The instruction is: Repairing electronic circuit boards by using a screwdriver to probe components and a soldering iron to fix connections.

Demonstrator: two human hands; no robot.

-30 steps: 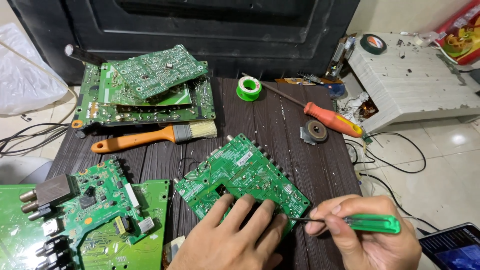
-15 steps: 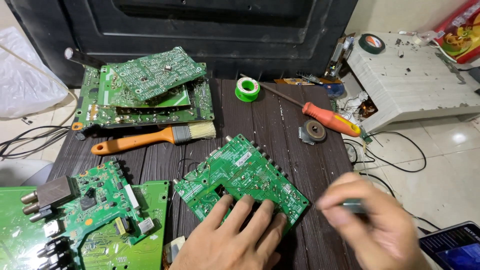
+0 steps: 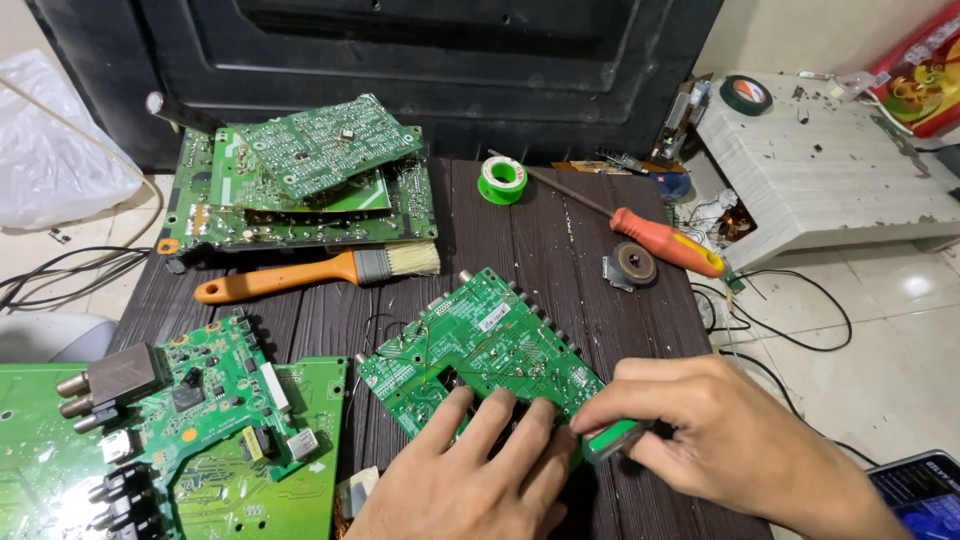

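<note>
The dark wooden tabletop (image 3: 560,240) is carrying everything, and the work is looking mid-way: 1 green circuit board (image 3: 478,350) is lying flat near the tabletop's front edge, with no part visibly lifted off it yet, so the probing or prying on it appears unfinished.

Counting from largest to smallest: 1 stack of roughly 3 boards (image 3: 300,185) is sitting at the tabletop's back left corner, though the exact number in it is hard to tell; 2 more boards (image 3: 200,430) are overlapping at the front left corner. 1 orange-handled brush (image 3: 315,272) is lying just in front of the stack, 1 orange-handled screwdriver (image 3: 640,228) is resting along the right edge, 1 green solder spool (image 3: 502,180) is standing at the back edge, and 1 small round metal part (image 3: 631,265) is sitting beside the screwdriver.

The left hand (image 3: 480,480) is pressing flat, fingers spread, on the circuit board's near edge. The right hand (image 3: 720,440) has its grip clamped on a green-handled tool (image 3: 612,440), whose tip is hidden at the board's corner.
</note>
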